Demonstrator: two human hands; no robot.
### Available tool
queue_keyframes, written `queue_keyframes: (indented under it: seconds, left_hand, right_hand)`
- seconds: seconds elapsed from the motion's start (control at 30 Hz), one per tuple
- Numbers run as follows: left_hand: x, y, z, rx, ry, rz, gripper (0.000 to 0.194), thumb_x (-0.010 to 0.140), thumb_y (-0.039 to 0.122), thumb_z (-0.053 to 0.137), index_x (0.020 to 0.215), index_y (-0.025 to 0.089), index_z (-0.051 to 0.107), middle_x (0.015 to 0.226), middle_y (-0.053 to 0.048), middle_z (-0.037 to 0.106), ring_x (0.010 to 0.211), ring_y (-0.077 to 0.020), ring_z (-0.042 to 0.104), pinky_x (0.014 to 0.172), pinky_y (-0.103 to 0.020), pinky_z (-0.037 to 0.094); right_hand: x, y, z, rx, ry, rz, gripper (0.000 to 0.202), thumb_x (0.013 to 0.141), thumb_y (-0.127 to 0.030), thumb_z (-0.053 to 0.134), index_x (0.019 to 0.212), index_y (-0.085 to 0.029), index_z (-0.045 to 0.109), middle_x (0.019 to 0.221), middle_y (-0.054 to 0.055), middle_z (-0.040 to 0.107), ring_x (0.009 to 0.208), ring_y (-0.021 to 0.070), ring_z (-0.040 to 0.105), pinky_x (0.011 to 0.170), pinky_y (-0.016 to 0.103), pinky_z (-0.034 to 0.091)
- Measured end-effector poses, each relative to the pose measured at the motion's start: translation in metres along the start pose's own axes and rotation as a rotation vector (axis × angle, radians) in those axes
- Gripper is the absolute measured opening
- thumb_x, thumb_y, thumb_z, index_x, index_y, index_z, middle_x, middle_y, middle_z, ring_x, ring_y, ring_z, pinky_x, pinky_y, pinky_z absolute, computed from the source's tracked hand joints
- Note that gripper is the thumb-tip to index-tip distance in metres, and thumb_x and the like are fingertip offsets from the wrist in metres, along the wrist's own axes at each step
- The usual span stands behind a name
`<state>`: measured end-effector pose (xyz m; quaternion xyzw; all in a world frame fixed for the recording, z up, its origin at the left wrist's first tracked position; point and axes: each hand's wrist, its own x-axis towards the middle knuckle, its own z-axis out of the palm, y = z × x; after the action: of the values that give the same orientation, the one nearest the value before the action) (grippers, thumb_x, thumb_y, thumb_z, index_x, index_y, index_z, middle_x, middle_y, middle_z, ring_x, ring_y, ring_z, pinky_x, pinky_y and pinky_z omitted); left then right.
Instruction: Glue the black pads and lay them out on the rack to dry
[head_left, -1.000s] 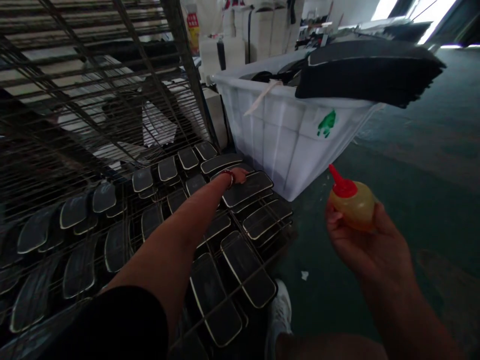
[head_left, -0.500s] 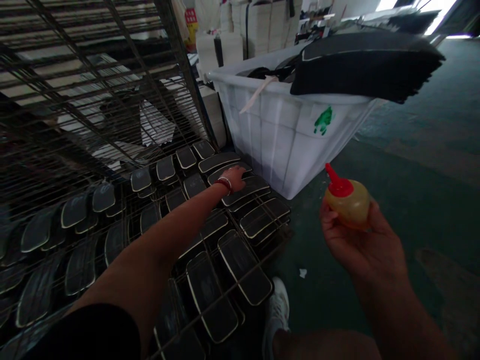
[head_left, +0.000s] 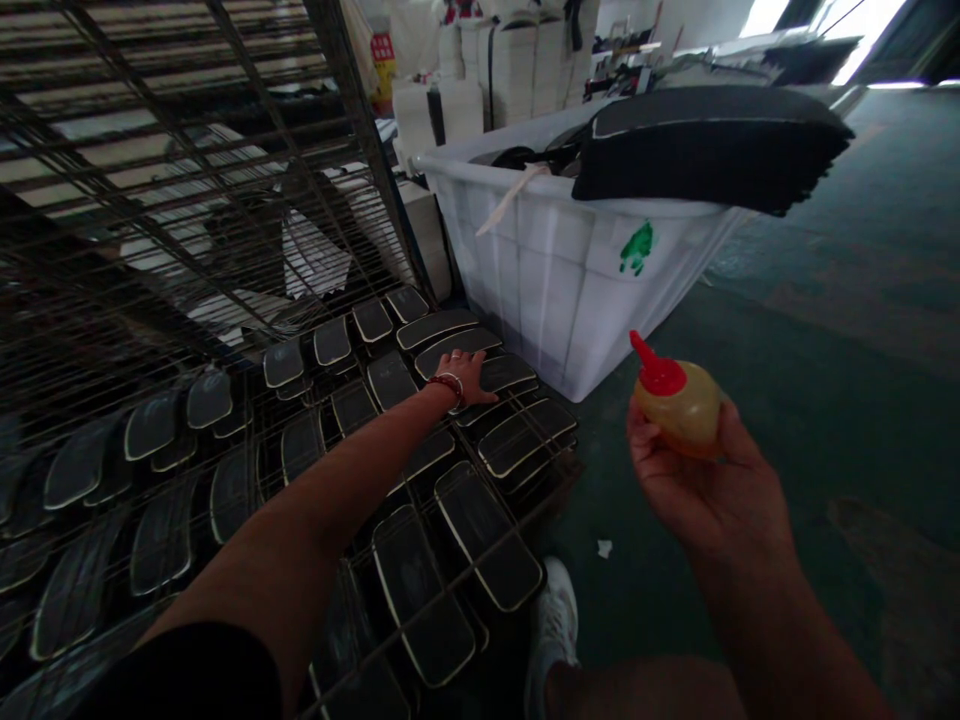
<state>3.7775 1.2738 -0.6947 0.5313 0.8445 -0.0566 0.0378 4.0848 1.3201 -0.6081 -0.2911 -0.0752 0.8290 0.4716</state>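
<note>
My left hand (head_left: 466, 378) is stretched out over the wire rack, fingers spread, above or resting on dark curved pads with pale glue-like edges. One such pad (head_left: 510, 373) shows just right of its fingers, another pad (head_left: 439, 328) lies beyond. Whether the palm presses on a pad I cannot tell. In my right hand (head_left: 697, 480) a squeeze bottle (head_left: 686, 405) of yellowish liquid is held from below, its red nozzle (head_left: 656, 370) tilted up to the left. The bottle is off to the right of the rack, over the floor.
A white plastic bin (head_left: 525, 260) stands behind the rack, with a stack of black sheets (head_left: 705, 150) across its rim. An upright wire rack panel (head_left: 247, 170) rises at left. My white shoe (head_left: 556, 610) is by the rack's corner; a paper scrap (head_left: 604, 548) lies on the green floor.
My left hand has drawn slightly back toward me and its fingers have spread. The bottle in my right hand has shifted a little left in view.
</note>
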Motion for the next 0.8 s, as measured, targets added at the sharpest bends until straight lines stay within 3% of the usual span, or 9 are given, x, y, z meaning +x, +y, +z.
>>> queue_keyframes:
  seconds: [0.17, 0.6, 0.7, 0.8]
  left_hand:
    - [0.004, -0.002, 0.002, 0.007, 0.015, -0.011, 0.103, 0.058, 0.072, 0.06, 0.141, 0.016, 0.033, 0.129, -0.018, 0.05, 0.123, -0.0363, 0.036, 0.1, -0.046, 0.025]
    - [-0.001, -0.002, -0.001, -0.059, 0.051, -0.094, 0.096, 0.063, 0.068, 0.06, 0.14, 0.019, 0.033, 0.138, -0.015, 0.039, 0.127, -0.035, 0.032, 0.101, -0.046, 0.026]
    - [-0.018, 0.011, -0.007, -0.111, 0.099, -0.103, 0.091, 0.064, 0.065, 0.061, 0.138, 0.018, 0.036, 0.137, -0.016, 0.041, 0.126, -0.0352, 0.033, 0.101, -0.046, 0.027]
    - [-0.069, 0.037, -0.004, -0.263, 0.221, -0.038, 0.072, 0.071, 0.052, 0.061, 0.132, 0.018, 0.043, 0.133, -0.014, 0.045, 0.123, -0.0317, 0.037, 0.102, -0.046, 0.029]
  right_hand:
    - [-0.001, 0.001, 0.002, -0.008, 0.006, -0.009, 0.032, 0.093, -0.036, 0.045, 0.118, -0.02, 0.057, 0.122, 0.008, 0.056, 0.1, 0.0228, 0.06, 0.053, 0.024, 0.057]
    - [-0.006, 0.003, 0.003, -0.009, -0.002, 0.003, 0.029, 0.091, -0.037, 0.047, 0.115, -0.023, 0.056, 0.12, 0.007, 0.056, 0.099, 0.0215, 0.061, 0.051, 0.023, 0.057]
    - [-0.013, 0.003, 0.004, -0.009, -0.011, 0.004, 0.029, 0.091, -0.037, 0.047, 0.113, -0.022, 0.058, 0.12, 0.007, 0.057, 0.098, 0.022, 0.061, 0.051, 0.022, 0.056]
    - [-0.022, 0.003, 0.003, 0.001, -0.06, -0.013, 0.03, 0.092, -0.037, 0.045, 0.112, -0.021, 0.059, 0.119, 0.007, 0.057, 0.099, 0.023, 0.061, 0.051, 0.023, 0.056]
